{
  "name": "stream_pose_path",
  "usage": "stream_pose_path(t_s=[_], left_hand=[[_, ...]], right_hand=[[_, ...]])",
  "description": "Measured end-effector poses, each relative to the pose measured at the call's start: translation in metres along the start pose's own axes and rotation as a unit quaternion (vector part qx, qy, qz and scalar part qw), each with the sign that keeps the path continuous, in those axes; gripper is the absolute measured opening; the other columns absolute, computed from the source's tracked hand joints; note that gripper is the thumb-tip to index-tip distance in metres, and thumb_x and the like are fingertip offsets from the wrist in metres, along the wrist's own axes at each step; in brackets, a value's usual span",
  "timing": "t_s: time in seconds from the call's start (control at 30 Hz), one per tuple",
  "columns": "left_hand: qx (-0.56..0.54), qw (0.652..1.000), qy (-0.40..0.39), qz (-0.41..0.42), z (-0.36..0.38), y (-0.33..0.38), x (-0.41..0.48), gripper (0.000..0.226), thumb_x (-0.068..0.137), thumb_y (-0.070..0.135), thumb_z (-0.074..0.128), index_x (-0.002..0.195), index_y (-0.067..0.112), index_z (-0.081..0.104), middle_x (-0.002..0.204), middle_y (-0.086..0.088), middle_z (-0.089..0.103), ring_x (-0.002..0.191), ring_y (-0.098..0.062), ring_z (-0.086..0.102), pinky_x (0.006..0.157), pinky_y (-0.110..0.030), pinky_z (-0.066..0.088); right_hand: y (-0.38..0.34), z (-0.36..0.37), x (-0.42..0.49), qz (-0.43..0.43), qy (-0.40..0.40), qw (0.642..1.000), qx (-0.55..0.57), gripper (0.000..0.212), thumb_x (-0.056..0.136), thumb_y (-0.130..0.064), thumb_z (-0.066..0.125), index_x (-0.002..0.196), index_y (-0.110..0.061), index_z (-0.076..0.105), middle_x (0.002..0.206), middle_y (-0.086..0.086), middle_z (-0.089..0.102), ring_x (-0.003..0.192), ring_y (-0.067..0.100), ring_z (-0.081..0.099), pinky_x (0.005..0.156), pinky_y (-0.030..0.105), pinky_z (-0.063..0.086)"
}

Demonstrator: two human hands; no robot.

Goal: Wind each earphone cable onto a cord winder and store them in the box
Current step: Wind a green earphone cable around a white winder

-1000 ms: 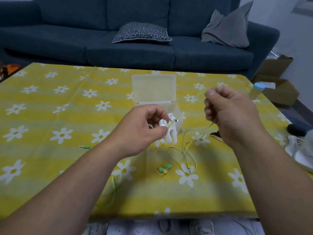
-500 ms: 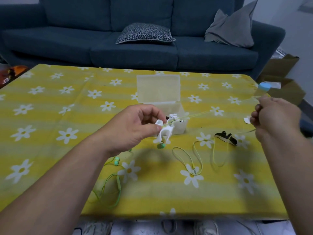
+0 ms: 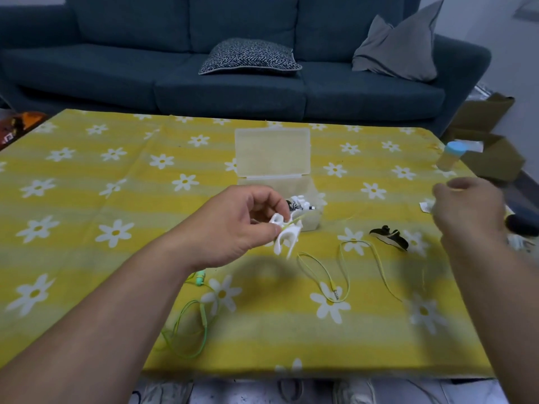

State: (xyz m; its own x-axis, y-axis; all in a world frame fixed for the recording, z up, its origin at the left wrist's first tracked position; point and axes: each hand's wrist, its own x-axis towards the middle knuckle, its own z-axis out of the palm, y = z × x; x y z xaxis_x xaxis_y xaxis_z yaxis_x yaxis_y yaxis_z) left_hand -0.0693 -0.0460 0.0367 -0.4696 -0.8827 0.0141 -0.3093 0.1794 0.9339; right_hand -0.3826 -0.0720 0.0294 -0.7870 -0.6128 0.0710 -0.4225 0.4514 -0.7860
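In the head view, a white winder [image 3: 285, 237] is pinched between the thumb and curled fingers of the left hand [image 3: 233, 225]. It is held up above the surface [image 3: 87, 258]. A yellow cable [image 3: 336, 293] is hooked on the winder, and a thin line of it is stretched out toward the right hand [image 3: 469, 211]. The right hand is blurry. Its fingers are curled and a bit of yellow is seen at them, so the cable seems to be pinched there. The rest of the cable is left in loose loops on the surface, between the two hands and a little nearer the body.

The box [image 3: 312, 223] is seen just past the left hand, with its lid up. A green cable [image 3: 204, 319] is left under the left wrist. A black winder [image 3: 389, 236] is seen nearer the right hand.

The cable is judged to be very light, thin and floppy. It can be tangled or slipped off with ease, so it is best pinched close to the winder and kept a little tight. The winder is hard and small, and is best held by its middle.
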Motion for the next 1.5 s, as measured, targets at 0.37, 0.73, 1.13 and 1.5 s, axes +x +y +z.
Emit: stream_pose_path(t_s=[0.37, 0.73, 1.13, 1.5], left_hand=[[-0.042, 0.999, 0.023, 0.023, -0.002, 0.000, 0.000, 0.014, 0.088, -0.005, 0.064, 0.094, 0.007, 0.067, 0.093, -0.021, 0.067, 0.081, -0.021, 0.061, 0.076, -0.034, 0.050], [-0.031, 0.999, 0.012, 0.026, -0.005, 0.005, -0.006, 0.018, 0.084, -0.006, 0.069, 0.094, 0.009, 0.069, 0.096, -0.015, 0.067, 0.082, -0.015, 0.063, 0.085, -0.041, 0.054], [-0.032, 0.999, 0.015, 0.036, -0.004, 0.007, -0.006, 0.020, 0.084, -0.005, 0.069, 0.093, 0.012, 0.070, 0.101, -0.020, 0.064, 0.081, -0.019, 0.060, 0.082, -0.047, 0.054], [-0.100, 0.972, 0.202, 0.072, 0.003, 0.001, 0.001, 0.020, 0.083, -0.007, 0.070, 0.092, 0.011, 0.070, 0.093, -0.014, 0.071, 0.085, -0.029, 0.068, 0.082, -0.041, 0.056]], right_hand=[[-0.043, 0.015, -0.114, -0.157, -0.539, 0.813, 0.155, 0.025, 0.089, -0.042, 0.065, 0.097, -0.021, 0.076, 0.095, 0.002, 0.076, 0.094, 0.017, 0.070, 0.098, 0.035, 0.045], [-0.050, 0.014, -0.099, -0.186, -0.476, 0.843, 0.166, 0.017, 0.089, -0.012, 0.068, 0.072, -0.008, 0.066, 0.055, 0.000, 0.047, 0.050, 0.011, 0.040, 0.058, 0.022, 0.047], [-0.051, 0.022, -0.100, -0.168, -0.462, 0.848, 0.196, 0.023, 0.090, -0.015, 0.067, 0.068, -0.012, 0.066, 0.051, -0.004, 0.039, 0.052, 0.014, 0.029, 0.052, 0.027, 0.027], [-0.042, 0.038, -0.127, -0.145, -0.524, 0.821, 0.175, 0.030, 0.101, -0.014, 0.050, 0.076, -0.009, 0.066, 0.057, 0.002, 0.043, 0.052, 0.014, 0.029, 0.050, 0.028, 0.021]])
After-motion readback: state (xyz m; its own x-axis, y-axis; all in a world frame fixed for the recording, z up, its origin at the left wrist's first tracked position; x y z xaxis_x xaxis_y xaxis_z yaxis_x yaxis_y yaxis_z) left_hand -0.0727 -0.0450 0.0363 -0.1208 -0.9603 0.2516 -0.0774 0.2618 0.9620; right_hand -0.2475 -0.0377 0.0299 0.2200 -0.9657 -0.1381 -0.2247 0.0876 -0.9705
